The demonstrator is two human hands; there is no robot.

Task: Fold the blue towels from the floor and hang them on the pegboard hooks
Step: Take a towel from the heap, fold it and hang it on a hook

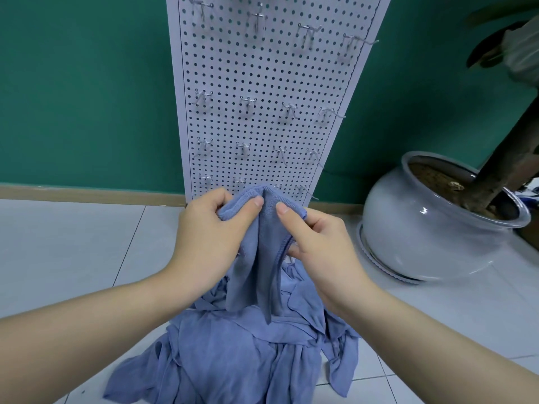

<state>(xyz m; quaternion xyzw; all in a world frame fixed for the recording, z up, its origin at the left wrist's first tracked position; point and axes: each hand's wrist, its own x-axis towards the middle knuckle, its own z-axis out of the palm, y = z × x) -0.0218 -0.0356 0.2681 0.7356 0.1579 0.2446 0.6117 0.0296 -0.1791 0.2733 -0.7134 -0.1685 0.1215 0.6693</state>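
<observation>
Blue towel (256, 258) lifted above floor heap (233, 354), left hand (210, 228) and right hand (315, 243) both pinching top edge. Pegboard (262, 83) hooks (248, 102) all bare; folding barely begun, every towel left to hang.

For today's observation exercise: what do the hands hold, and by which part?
Both the left hand and right hand pinch one blue towel at its bunched top edge.

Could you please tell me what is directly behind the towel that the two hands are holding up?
Behind the held towel stands the white pegboard with bare metal hooks. The towel and both hands cover the board's bottom edge, so any hooks there cannot be seen.
</observation>
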